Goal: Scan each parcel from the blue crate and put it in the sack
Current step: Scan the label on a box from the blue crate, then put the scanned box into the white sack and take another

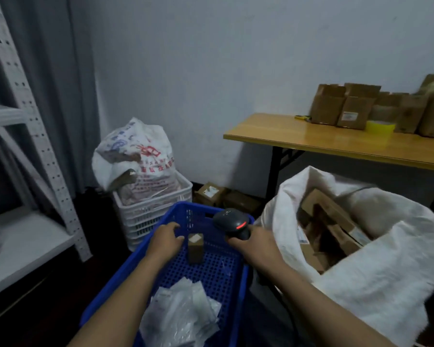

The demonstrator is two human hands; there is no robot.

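Brown cardboard, small and standing on end: that's the parcel [195,249], with a white label on its top face. It's on the perforated floor of the blue crate [211,274], right between my two hands.

My left hand [166,240] is just to its left, down inside the crate. The fingers are loosely curled and hold nothing. The thumb tip is right at the parcel's edge, and I can't tell whether it's actually touching.

My right hand [253,242] is on the parcel's other side, wrapped tight round the handle of the dark scanner [232,222]. The scanner head sticks up beyond my knuckles and shows a red lit strip. It sits above and to the right of the parcel, apart from it.

Nearer me than both hands, under my left forearm, a heap of clear plastic bags [183,314] fills the crate's near end.

Out past my right hand the white sack [386,259] gapes open, its mouth folded back. Cardboard parcels [336,221] are piled inside, some with labels showing.

Beyond my left hand, touching the blue crate's far corner, is a white crate [161,209]. A printed bag [140,156] is stuffed into it and bulges over the top.

Far off beyond my right hand, a wooden table [311,139] carries a row of brown boxes [351,108].
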